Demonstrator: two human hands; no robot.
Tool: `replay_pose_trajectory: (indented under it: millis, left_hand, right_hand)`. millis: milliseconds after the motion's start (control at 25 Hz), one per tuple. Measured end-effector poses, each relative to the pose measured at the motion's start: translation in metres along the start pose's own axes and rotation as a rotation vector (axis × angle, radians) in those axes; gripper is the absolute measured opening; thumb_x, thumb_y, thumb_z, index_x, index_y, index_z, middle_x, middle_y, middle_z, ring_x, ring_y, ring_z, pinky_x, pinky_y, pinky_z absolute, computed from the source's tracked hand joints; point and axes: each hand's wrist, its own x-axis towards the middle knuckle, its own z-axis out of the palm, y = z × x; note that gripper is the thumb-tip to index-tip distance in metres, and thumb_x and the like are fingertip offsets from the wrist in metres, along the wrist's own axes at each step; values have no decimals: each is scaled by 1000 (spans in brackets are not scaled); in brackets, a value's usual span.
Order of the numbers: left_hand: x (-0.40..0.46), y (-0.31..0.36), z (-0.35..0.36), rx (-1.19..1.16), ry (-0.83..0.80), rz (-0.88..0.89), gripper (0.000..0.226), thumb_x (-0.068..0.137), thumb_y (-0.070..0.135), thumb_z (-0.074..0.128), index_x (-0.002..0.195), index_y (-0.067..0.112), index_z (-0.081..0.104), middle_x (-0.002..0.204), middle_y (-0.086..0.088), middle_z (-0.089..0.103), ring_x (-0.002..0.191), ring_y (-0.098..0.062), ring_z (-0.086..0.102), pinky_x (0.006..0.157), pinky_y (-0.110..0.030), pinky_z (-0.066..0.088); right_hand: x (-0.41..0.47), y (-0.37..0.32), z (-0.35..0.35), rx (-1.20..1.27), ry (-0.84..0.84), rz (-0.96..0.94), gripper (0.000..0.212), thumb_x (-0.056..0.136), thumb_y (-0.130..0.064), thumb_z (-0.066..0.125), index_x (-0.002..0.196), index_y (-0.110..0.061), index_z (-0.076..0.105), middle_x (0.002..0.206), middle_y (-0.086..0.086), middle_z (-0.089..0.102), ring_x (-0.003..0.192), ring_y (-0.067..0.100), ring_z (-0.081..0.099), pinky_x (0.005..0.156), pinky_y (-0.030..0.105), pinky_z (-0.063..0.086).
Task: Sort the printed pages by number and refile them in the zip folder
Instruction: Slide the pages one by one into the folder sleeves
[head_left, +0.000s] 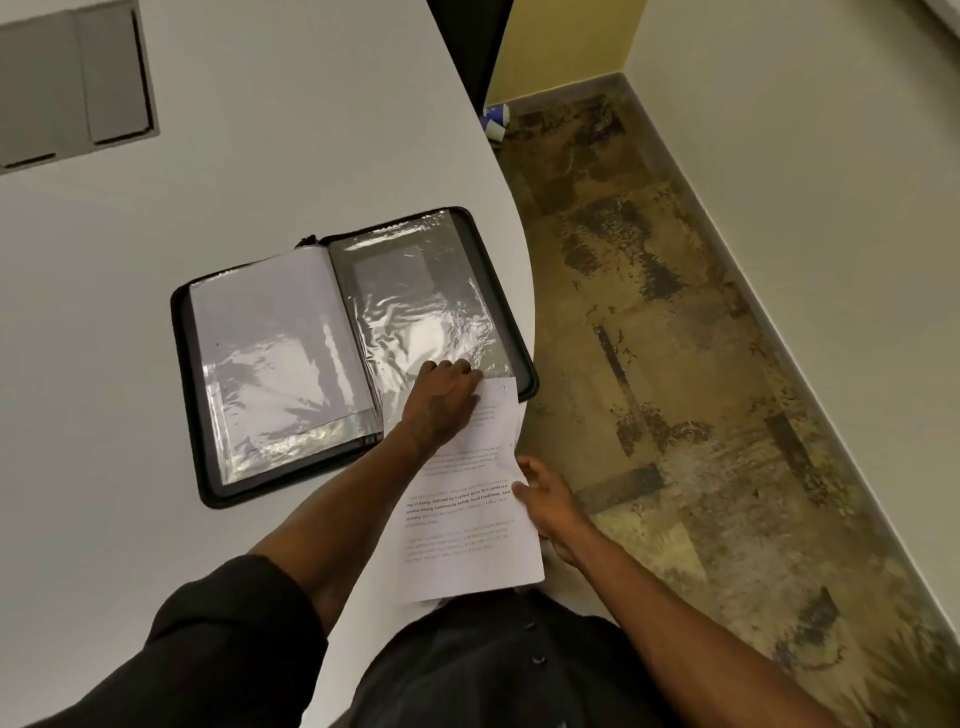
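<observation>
Printed page (467, 519) lengthwise toward open zip folder (332, 343), right hand (545, 501) pinching its edge, left hand (441, 400) flat atop.

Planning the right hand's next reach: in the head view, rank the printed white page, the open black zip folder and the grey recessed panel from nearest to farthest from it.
1. Printed white page: held at its edge by the right hand.
2. Open black zip folder: ahead and to the left, on the table.
3. Grey recessed panel: far left corner of the table.

Legible text: printed page only.
Printed page (467, 514) carries paragraphs of body text; a few bold words show, mostly too blurred to read reliably.
</observation>
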Motion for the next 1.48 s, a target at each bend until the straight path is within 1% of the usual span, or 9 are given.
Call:
replay_pose_trajectory:
  millis: [120, 240, 400, 640, 720, 840, 1120, 1320, 1480]
  left_hand:
    - [6, 4, -1, 8, 30, 5, 27, 93, 19, 56, 118, 18, 66, 108, -5, 68, 96, -27, 62, 92, -41, 40]
    - [10, 9, 1, 49, 19, 15, 25, 91, 14, 55, 111, 18, 69, 99, -4, 70, 87, -26, 63, 89, -41, 39]
    - [16, 17, 1, 68, 23, 20, 13, 89, 14, 56, 93, 17, 68, 87, -4, 69, 77, -28, 63, 88, -41, 40]
    - [23, 29, -1, 47, -9, 15, 14, 86, 9, 56, 90, 16, 68, 83, -3, 68, 74, -26, 62, 88, -40, 40]
    - [22, 29, -4, 33, -14, 11, 12, 87, 7, 54, 83, 14, 63, 77, -4, 65, 70, -28, 60, 85, -39, 40]
    - [22, 30, -9, -10, 8, -29, 22, 90, 6, 50, 71, 17, 49, 66, -4, 56, 63, -28, 56, 81, -37, 39]
    - [23, 31, -5, -82, 50, -8, 21, 97, 17, 47, 76, 16, 52, 73, -4, 56, 63, -25, 48, 79, -38, 37]
    - [23, 30, 2, -50, 93, 25, 18, 93, 14, 54, 76, 13, 60, 70, -5, 57, 62, -27, 54, 80, -39, 43]
    - [19, 27, 2, -85, 90, 47, 18, 95, 16, 52, 84, 14, 66, 78, -5, 64, 71, -27, 59, 84, -39, 42]
  right_hand:
    - [-5, -2, 0, 69, -17, 14, 32, 97, -5, 53, 123, -23, 61, 115, -1, 72, 99, 19, 71, 85, 38, 60]
    - [-6, 1, 1, 97, -8, 11, 28, 97, -2, 51, 118, -18, 61, 112, 3, 73, 99, 21, 72, 83, 38, 60]
    - [-5, -1, 1, 65, -20, 6, 36, 92, 2, 49, 117, -22, 60, 106, 0, 75, 95, 18, 73, 75, 34, 60]
    - [2, -14, 6, 68, -1, -17, 34, 102, -12, 46, 131, -27, 52, 110, -1, 71, 94, 17, 72, 75, 35, 62]
    - [10, -18, 6, 27, 10, -35, 38, 102, -15, 46, 137, -28, 48, 114, -1, 70, 95, 19, 71, 79, 42, 62]
    - [12, -23, 8, -5, -24, -61, 45, 100, -9, 43, 139, -31, 46, 118, -4, 66, 99, 17, 68, 78, 39, 62]
    - [19, -19, 11, -15, -32, -79, 48, 98, -11, 41, 140, -32, 48, 116, -1, 68, 100, 22, 68, 81, 50, 61]
    - [25, -21, 10, -54, -40, -70, 46, 98, -11, 41, 139, -31, 48, 115, -1, 67, 100, 19, 67, 85, 43, 60]
    - [27, -28, 7, 76, -31, -44, 43, 100, -5, 41, 135, -28, 50, 112, -1, 68, 98, 19, 68, 76, 33, 60]
